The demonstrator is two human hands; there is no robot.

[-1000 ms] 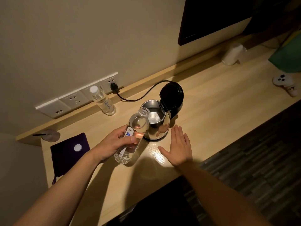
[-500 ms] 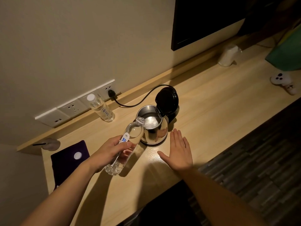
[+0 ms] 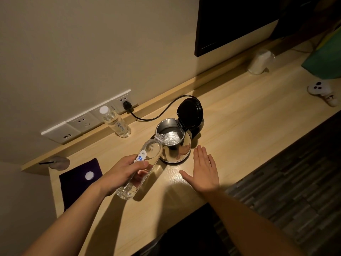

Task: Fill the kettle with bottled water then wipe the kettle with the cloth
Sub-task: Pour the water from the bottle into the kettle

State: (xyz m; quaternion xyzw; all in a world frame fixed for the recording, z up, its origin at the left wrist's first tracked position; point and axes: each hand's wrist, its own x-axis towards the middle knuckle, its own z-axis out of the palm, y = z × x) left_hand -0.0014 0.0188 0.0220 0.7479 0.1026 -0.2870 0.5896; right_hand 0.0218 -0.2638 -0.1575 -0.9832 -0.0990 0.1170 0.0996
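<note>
The left hand (image 3: pixel 124 172) gripped a clear plastic water bottle (image 3: pixel 142 167) tilted into the open steel kettle (image 3: pixel 174 143); the right hand (image 3: pixel 203 171) lay flat, fingers spread, beside the kettle.

A row of white wall sockets (image 3: pixel 81 122) sits on the wall above a low wooden ledge, with a black plug (image 3: pixel 126 105) in the rightmost one. The light wood tabletop (image 3: pixel 249 122) carries a pale cylindrical roll (image 3: pixel 260 61) at the far right, near a green bag (image 3: pixel 324 58). A small white figure (image 3: pixel 321 89) with dark spots lies close by. A dark screen (image 3: pixel 234 21) hangs above.
</note>
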